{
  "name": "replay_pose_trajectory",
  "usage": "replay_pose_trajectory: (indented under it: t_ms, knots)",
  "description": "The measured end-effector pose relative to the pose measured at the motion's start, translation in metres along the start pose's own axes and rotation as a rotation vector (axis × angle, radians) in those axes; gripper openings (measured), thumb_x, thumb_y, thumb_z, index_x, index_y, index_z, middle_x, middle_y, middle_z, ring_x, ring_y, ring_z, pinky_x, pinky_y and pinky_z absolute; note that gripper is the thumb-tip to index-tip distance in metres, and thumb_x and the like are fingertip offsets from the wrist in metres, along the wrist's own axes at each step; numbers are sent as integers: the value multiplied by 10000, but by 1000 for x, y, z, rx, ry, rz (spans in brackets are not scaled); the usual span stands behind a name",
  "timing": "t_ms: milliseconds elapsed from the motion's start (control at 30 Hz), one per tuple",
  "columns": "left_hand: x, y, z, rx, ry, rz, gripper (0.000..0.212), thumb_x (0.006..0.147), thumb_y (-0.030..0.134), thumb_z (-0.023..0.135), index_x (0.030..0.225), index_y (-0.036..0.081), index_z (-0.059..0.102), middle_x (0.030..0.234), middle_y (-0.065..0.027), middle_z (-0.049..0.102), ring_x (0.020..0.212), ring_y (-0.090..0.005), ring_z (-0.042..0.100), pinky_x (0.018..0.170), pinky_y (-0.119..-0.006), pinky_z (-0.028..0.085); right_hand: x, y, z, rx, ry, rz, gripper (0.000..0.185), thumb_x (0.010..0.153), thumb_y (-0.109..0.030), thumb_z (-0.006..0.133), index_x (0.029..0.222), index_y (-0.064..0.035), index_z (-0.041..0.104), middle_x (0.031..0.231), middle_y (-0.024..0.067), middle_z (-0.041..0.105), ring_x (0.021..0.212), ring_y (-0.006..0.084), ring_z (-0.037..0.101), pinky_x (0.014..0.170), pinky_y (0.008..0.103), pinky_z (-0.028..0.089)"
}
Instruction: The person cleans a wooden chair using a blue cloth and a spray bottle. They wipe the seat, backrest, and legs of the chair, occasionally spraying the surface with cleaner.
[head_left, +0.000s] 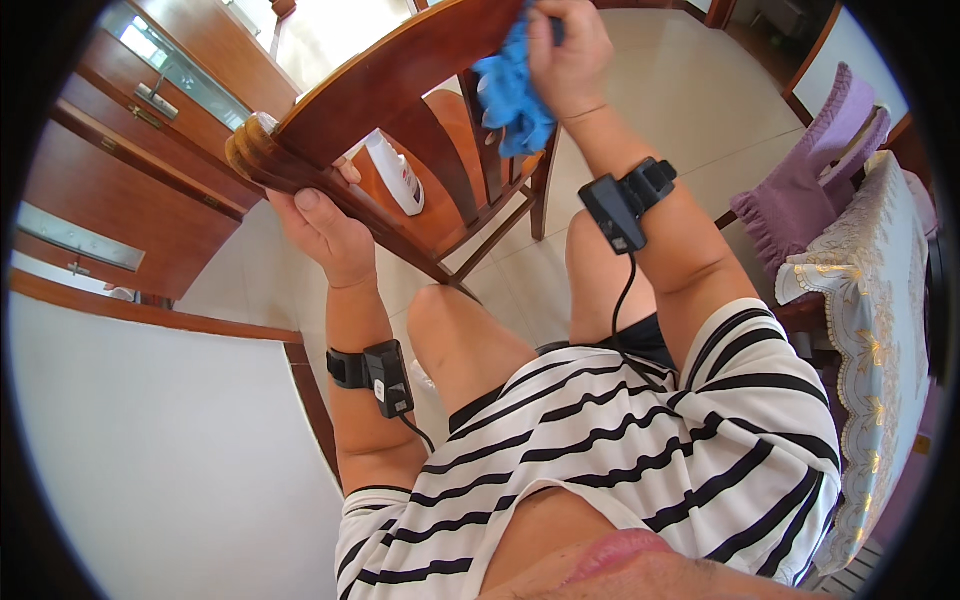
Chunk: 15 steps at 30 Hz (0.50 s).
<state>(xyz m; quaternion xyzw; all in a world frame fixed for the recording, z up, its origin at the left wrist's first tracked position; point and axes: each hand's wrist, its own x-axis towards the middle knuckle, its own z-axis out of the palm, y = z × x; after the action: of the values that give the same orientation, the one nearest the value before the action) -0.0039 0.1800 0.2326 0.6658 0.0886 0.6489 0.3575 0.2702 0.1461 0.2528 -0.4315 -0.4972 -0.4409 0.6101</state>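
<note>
Before me stands a dark reddish-brown wooden chair, its slatted backrest turned towards me. My left hand grips the side post of the backrest near its rounded top corner, thumb on the near side and a fingertip showing through behind. Bunched in my right hand is a blue cloth, which hangs against the far side of the backrest by the top rail. Through the slats a white plastic bottle with a label is visible on the wooden seat.
To the right is a table with a lace-edged cloth, beside a chair with a purple fabric cover. Wooden doors with metal handles stand at the left, above a white wall panel. Pale tiles cover the floor.
</note>
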Motion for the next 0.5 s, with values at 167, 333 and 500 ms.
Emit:
replay_pose_trajectory:
  t_ms: [167, 333, 500]
  knots:
    - [3, -1, 0, -14, 25, 52, 586, 990, 523, 410, 1287, 19, 387, 938, -91, 559, 767, -144, 520, 707, -268, 450, -2, 17, -16, 21, 31, 339, 116, 843, -100, 679, 947, -63, 644, 833, 111, 636, 740, 320, 620, 699, 361, 518]
    - [0, -8, 1, -24, 45, 60, 581, 996, 515, 401, 1276, 7, 382, 908, -86, 557, 757, -135, 516, 695, -245, 436, 33, -57, 10, 98, 90, 117, 127, 813, -10, 648, 913, -73, 604, 827, 110, 618, 729, 262, 613, 654, 334, 497]
    - [0, -7, 4, 28, 74, 40, 629, 978, 582, 392, 1219, 1, 405, 910, -91, 554, 764, -147, 522, 702, -258, 446, 1, -78, 2, 199, -142, -169, 190, 690, 21, 676, 842, -77, 617, 788, 83, 597, 741, 282, 607, 656, 353, 508]
